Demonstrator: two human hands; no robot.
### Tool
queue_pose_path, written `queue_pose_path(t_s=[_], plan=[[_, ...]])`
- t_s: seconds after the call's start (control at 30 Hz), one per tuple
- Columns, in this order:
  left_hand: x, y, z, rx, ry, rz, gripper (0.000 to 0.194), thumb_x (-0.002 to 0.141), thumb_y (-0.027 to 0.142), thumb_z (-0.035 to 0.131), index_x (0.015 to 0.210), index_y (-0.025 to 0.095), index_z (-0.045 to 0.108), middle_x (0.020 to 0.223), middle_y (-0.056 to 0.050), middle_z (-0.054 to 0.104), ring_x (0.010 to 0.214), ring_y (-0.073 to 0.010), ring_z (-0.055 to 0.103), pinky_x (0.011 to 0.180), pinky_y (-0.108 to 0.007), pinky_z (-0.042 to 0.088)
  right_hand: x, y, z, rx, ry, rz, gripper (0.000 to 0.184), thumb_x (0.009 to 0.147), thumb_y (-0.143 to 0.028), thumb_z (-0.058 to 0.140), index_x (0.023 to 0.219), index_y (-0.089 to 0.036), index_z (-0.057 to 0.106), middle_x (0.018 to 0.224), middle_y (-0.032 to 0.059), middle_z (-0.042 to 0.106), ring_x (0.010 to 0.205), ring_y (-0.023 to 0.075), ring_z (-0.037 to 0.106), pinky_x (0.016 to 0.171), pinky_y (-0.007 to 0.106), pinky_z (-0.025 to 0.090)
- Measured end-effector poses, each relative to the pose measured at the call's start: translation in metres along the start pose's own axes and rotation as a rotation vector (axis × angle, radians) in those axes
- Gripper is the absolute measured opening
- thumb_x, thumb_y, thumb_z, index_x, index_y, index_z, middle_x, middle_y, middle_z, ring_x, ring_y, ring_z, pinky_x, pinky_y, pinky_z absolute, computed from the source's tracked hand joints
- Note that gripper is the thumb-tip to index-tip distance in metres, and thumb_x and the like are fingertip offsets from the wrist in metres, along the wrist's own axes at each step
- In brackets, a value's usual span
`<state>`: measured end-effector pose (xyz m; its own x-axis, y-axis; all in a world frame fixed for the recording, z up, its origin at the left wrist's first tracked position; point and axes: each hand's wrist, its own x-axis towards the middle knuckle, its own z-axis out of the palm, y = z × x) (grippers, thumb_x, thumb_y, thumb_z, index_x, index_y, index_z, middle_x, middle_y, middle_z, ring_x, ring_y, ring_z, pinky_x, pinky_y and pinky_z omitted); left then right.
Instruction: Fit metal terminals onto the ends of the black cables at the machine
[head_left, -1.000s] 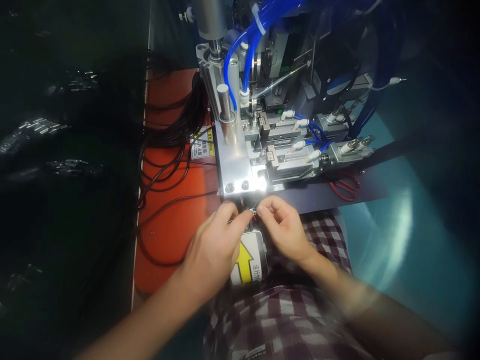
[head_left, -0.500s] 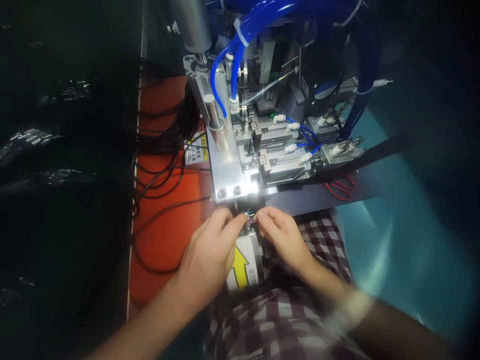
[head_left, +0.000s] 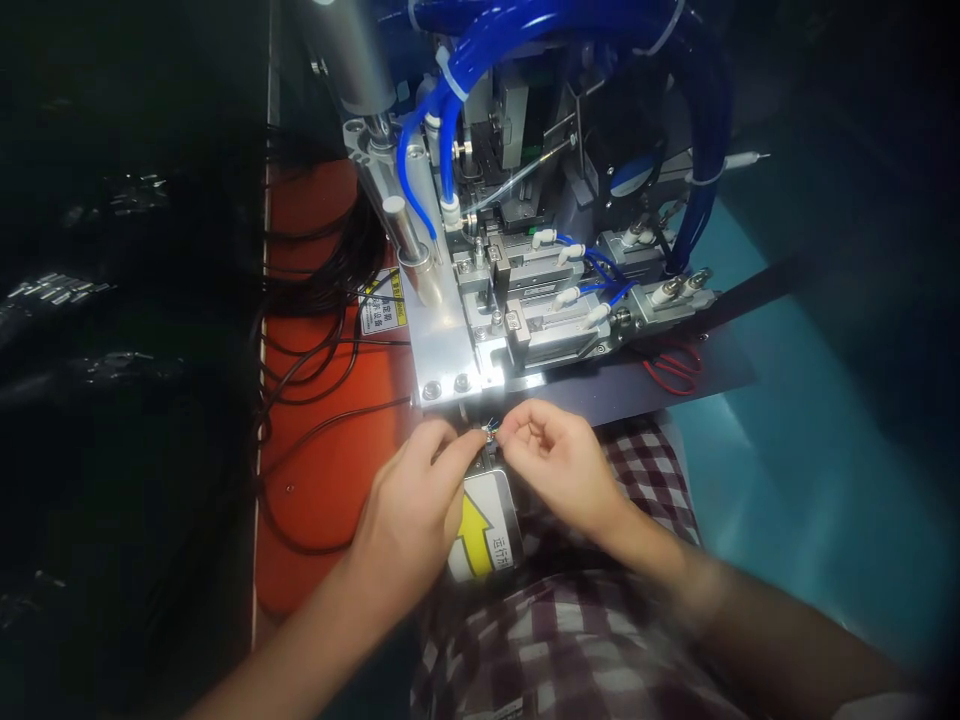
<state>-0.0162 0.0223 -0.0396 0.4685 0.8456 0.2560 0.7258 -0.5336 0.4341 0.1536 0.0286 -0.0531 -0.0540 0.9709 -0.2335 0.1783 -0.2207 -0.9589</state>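
Thin coloured wires (head_left: 491, 428) stick up in a small bunch between my fingertips, at the front of the machine. My left hand (head_left: 420, 485) pinches the base of the bunch between thumb and forefinger. From the other side, my right hand (head_left: 559, 455) has thumb and forefinger pressed together at the wires' right side, its other fingers curled. What the wires are fixed to is mostly hidden by my fingers. Just below lies a white plate (head_left: 506, 510) with a yellow arrow.
A metal machine (head_left: 450, 340) with pneumatic cylinders and blue air hoses (head_left: 525, 25) stands just beyond my hands. Black cables (head_left: 322, 290) lie over the orange surface (head_left: 322, 455) at left. Red-handled scissors or a red wire loop (head_left: 675, 372) rests at right.
My right hand has turned and its fingertips have moved in closer to the wires. My left hand keeps its pinch. The whole view has shifted slightly.
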Motion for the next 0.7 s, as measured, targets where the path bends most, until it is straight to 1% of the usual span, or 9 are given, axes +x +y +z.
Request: queue_pose_path(t_s=[0.03,0.1,0.2,0.27,0.33,0.4,0.47,0.57,0.7], plan=[[0.0,0.0,0.0,-0.002,-0.002,0.001,0.03,0.087,0.004,0.045,0.108,0.012,0.064,0.082,-0.005,0.055,0.07,-0.0135,0.056,0.061,-0.023,0.051,0.001,-0.001,0.0,0.084,-0.012,0.076,0.009,0.077,-0.02,0.059,0.069,-0.018,0.055,0.052,-0.0065,0.043,0.046,0.0081,0.038,0.043,0.021,0.031],[0.0,0.0,0.001,-0.007,-0.001,0.002,0.029,0.087,0.004,0.045,0.107,0.011,0.065,0.082,-0.005,0.055,0.071,-0.0138,0.056,0.062,-0.023,0.052,0.003,-0.002,0.0,0.188,-0.032,0.178,0.009,0.074,-0.019,0.06,0.068,-0.018,0.054,0.049,-0.0083,0.04,0.043,0.0069,0.033,0.04,0.02,0.027],[0.001,0.0,0.001,-0.013,0.0,-0.003,0.028,0.087,0.005,0.046,0.106,0.01,0.066,0.082,-0.006,0.055,0.071,-0.0141,0.057,0.062,-0.024,0.053,0.003,-0.002,-0.003,0.209,-0.082,0.23,0.01,0.075,-0.021,0.06,0.068,-0.018,0.054,0.048,-0.0088,0.04,0.042,0.0063,0.031,0.039,0.019,0.023],[0.001,0.001,0.0,-0.016,-0.004,-0.007,0.029,0.086,0.004,0.046,0.106,0.01,0.066,0.082,-0.006,0.055,0.07,-0.0141,0.057,0.062,-0.024,0.053,0.002,-0.001,-0.006,0.15,-0.087,0.205,0.011,0.078,-0.025,0.061,0.072,-0.017,0.057,0.051,-0.0071,0.043,0.044,0.007,0.034,0.04,0.02,0.025],[0.001,0.001,0.0,-0.017,-0.008,-0.007,0.029,0.086,0.003,0.046,0.106,0.01,0.066,0.082,-0.006,0.055,0.07,-0.0141,0.057,0.062,-0.024,0.053,0.0,0.002,-0.007,0.096,-0.043,0.143,0.014,0.08,-0.029,0.061,0.076,-0.016,0.059,0.054,-0.0054,0.047,0.047,0.0082,0.039,0.043,0.021,0.03],[0.001,0.001,-0.001,-0.009,-0.004,-0.007,0.03,0.086,0.003,0.046,0.106,0.01,0.066,0.081,-0.005,0.055,0.07,-0.014,0.056,0.061,-0.024,0.052,0.0,0.004,-0.005,0.094,0.007,0.082,0.014,0.081,-0.03,0.062,0.079,-0.016,0.061,0.056,-0.0046,0.048,0.049,0.0091,0.042,0.045,0.021,0.033],[0.001,0.001,0.0,-0.001,0.005,-0.005,0.03,0.086,0.003,0.045,0.106,0.01,0.066,0.081,-0.005,0.055,0.069,-0.014,0.056,0.06,-0.024,0.052,0.002,0.005,0.0,0.13,0.023,0.064,0.013,0.08,-0.029,0.062,0.078,-0.016,0.06,0.057,-0.0036,0.05,0.05,0.0095,0.044,0.046,0.022,0.035],[0.001,0.001,0.001,0.003,0.01,-0.002,0.03,0.086,0.002,0.045,0.106,0.009,0.066,0.081,-0.006,0.055,0.07,-0.0141,0.056,0.06,-0.024,0.052,0.004,0.007,0.006,0.146,0.042,0.036,0.012,0.08,-0.026,0.061,0.074,-0.017,0.058,0.058,-0.0031,0.051,0.049,0.0097,0.044,0.046,0.023,0.035],[0.001,0.001,0.002,0.007,0.004,-0.001,0.03,0.086,0.003,0.045,0.106,0.009,0.066,0.082,-0.006,0.056,0.071,-0.0143,0.057,0.062,-0.024,0.053,0.004,0.01,0.008,0.092,0.039,-0.046,0.01,0.083,-0.024,0.058,0.076,-0.018,0.056,0.058,-0.0044,0.047,0.05,0.0095,0.041,0.045,0.023,0.033]])
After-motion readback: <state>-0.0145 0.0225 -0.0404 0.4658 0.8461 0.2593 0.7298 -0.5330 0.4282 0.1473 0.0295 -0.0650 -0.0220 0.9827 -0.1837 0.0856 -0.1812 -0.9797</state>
